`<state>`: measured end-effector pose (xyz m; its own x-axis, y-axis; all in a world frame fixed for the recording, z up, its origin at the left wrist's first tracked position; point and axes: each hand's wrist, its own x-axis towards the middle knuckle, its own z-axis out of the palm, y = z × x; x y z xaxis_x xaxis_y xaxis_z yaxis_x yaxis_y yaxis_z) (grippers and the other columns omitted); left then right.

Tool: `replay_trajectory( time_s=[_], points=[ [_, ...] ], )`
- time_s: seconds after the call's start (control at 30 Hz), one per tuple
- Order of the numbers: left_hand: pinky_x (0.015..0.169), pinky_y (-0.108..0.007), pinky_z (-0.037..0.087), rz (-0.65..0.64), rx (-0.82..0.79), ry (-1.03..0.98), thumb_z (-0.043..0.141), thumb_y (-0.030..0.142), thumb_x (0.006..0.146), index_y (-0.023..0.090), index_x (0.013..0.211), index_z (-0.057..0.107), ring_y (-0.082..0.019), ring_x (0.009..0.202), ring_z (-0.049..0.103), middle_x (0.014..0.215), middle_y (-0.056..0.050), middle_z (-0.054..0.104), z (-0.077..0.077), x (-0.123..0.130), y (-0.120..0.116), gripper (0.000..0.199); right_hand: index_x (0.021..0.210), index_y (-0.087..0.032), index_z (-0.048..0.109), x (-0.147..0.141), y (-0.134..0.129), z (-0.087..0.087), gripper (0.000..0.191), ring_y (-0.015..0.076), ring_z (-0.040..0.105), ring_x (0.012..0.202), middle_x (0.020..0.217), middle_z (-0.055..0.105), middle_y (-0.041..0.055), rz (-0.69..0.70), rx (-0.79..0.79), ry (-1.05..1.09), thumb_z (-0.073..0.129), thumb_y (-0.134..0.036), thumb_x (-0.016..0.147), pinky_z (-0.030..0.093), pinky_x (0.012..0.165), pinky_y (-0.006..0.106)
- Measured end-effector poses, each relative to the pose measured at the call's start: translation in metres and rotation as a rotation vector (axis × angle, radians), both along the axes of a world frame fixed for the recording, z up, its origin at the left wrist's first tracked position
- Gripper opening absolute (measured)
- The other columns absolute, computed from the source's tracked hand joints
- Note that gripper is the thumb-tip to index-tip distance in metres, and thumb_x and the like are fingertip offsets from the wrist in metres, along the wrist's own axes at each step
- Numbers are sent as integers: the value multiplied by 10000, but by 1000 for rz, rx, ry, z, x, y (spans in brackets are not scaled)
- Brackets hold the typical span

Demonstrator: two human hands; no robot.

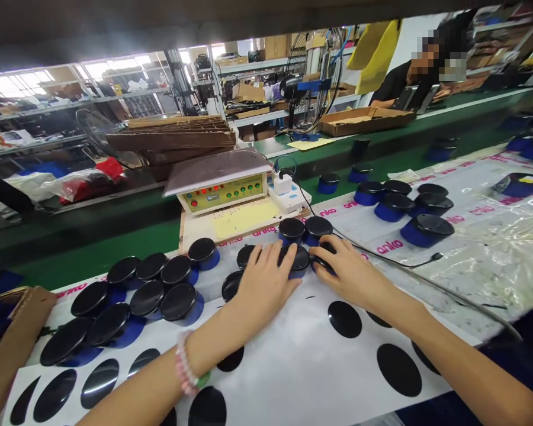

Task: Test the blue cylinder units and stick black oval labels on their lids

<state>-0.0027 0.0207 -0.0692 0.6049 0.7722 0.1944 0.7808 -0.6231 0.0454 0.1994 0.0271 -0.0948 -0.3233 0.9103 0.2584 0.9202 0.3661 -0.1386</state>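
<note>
My left hand rests with spread fingers among blue pieces with glossy black round tops, its fingertips beside one piece in the middle. My right hand curls over another black-topped piece just right of it, partly hiding it. Two more such pieces stand right behind. Under both forearms lies a white sheet bearing flat black discs. Several black-topped pieces are grouped to the left.
Behind the hands sits a control box with lit indicators, near a white plug. A cable crosses the right side. More pieces stand there. A cardboard box is at left. A person is at the back right.
</note>
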Motion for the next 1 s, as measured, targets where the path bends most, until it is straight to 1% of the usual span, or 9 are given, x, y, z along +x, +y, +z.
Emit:
replay_trajectory(
  time_s=[0.13, 0.23, 0.43, 0.6, 0.67, 0.73, 0.8, 0.9, 1.0],
  points=[
    [968, -453, 443, -33, -125, 27, 575, 354, 863, 123, 1395, 351, -325, 1172, 528, 1335, -220, 477, -2, 21, 19, 621, 1071, -226, 599, 4, -3, 1, 244, 254, 512, 980, 1119, 547, 88, -16, 21, -16, 426, -251, 900, 496, 671, 335],
    [908, -445, 488, -46, -138, 26, 583, 375, 855, 151, 1381, 374, -321, 1111, 574, 1335, -205, 481, -1, 22, 19, 609, 1077, -202, 584, 7, -4, -3, 252, 253, 499, 964, 1128, 561, 92, -52, 52, -31, 415, -227, 890, 458, 595, 301],
    [863, -452, 512, -29, -152, 0, 589, 376, 850, 175, 1394, 343, -329, 1070, 597, 1333, -187, 487, -6, 23, 16, 630, 869, -208, 611, 3, 1, -12, 177, 242, 508, 895, 964, 615, 64, -92, 146, -58, 436, -233, 857, 278, 443, 257],
    [1045, -487, 370, -35, -166, -22, 592, 379, 850, 133, 1403, 318, -335, 1266, 444, 1405, -198, 416, 1, 14, 12, 665, 809, -209, 606, 12, 6, -10, 149, 213, 536, 853, 899, 634, 35, -79, 225, -28, 463, -234, 841, 295, 456, 266],
    [1110, -510, 272, -32, -175, -82, 587, 368, 855, 128, 1391, 340, -324, 1325, 364, 1423, -182, 401, 8, 2, -2, 637, 812, -200, 600, 14, 0, -3, 164, 207, 546, 852, 897, 635, 41, -103, 267, 8, 442, -219, 853, 345, 494, 270],
    [1124, -508, 259, -29, -239, -202, 552, 365, 875, 169, 1400, 325, -295, 1348, 331, 1437, -143, 391, 9, -10, -24, 604, 833, -196, 598, 8, -15, 5, 189, 204, 552, 861, 910, 628, 52, -67, 294, 81, 415, -218, 874, 406, 570, 283],
    [1114, -476, 310, -32, -374, -346, 558, 396, 866, 237, 1449, 193, -261, 1375, 288, 1488, -104, 313, 1, -19, -49, 706, 871, -200, 601, -7, -35, 13, 196, 205, 556, 877, 946, 618, 62, 70, 222, 171, 408, -229, 888, 451, 657, 306],
    [1106, -446, 338, -5, -563, -553, 675, 399, 776, 287, 1461, -66, -249, 1410, 200, 1552, -93, 128, -24, -21, -77, 1015, 1049, -211, 573, -33, -65, 20, 215, 208, 554, 967, 1073, 591, 77, 325, -101, 277, 424, -249, 899, 488, 763, 327],
    [1104, -452, 336, 39, -670, -704, 704, 334, 755, 262, 1465, -21, -257, 1375, 292, 1511, -120, 247, -44, -20, -83, 1017, 1252, -236, 431, -32, -76, 21, 360, 192, 507, 1110, 1254, 502, 81, 405, -357, 401, 414, -199, 894, 469, 886, 328]
  ],
)
